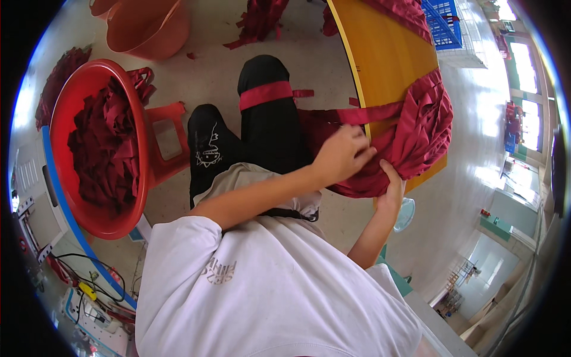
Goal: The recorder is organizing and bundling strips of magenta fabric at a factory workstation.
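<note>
A large bundle of dark red fabric strips [425, 122] hangs over the edge of a yellow tabletop [383, 50] at my right and droops toward my lap. My right hand [392, 184] grips the near side of this bundle, its thumb lying on the cloth and the other fingers hidden beneath. Over the bundle's left part is my left hand [345, 154], slightly blurred, with bent fingers that look apart and nothing visible between them. One flat red strip [380, 113] stretches from the bundle across the table edge toward my legs. Another red band [266, 95] lies across my black-trousered knee.
At the left, a red plastic basin [138, 149] full of red fabric pieces [107, 149] rests on a red stool [169, 137]. Orange tubs [148, 30] stand beyond. A blue-edged machine table [56, 184] with cables is at lower left; a blue crate [441, 24] is at far right.
</note>
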The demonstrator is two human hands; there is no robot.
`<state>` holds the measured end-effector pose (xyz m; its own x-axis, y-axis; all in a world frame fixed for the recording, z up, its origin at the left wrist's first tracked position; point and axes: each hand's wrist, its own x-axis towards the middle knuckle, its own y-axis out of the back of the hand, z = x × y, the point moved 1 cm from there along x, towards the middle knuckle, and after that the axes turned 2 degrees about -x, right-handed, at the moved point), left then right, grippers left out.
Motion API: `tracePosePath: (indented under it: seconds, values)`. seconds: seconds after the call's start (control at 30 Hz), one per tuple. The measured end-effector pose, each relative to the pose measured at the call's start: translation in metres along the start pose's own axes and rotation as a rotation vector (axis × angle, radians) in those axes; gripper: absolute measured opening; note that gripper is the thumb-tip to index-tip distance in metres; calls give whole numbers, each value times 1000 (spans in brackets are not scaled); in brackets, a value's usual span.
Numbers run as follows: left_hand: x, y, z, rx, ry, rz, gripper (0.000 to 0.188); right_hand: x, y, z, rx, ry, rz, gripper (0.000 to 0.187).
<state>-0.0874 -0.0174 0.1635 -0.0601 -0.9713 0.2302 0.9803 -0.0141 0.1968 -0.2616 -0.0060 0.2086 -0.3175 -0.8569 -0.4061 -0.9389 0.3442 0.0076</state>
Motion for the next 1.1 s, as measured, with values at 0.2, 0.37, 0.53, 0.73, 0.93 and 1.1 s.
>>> tracePosePath:
  seconds: [0.2,0.37,0.53,0.73,0.93,1.1]
  values:
    - [18,-6,-32,-12,206,101,53,-7,-14,-3,22,9,29,72]
    - [3,-9,-33,-76,164,-1,45,-4,-30,-3,22,42,17,73]
    - [-3,3,-33,106,90,-26,33,-5,-56,-12,-43,51,-14,73]
    - [-10,95,-61,591,58,297,45,2,-26,19,-1062,607,87,62]
    - [-48,163,-110,685,213,437,53,-22,-18,10,-1178,740,159,50]
    - [-73,169,-130,723,243,343,21,-29,-4,-19,-1177,341,76,50]
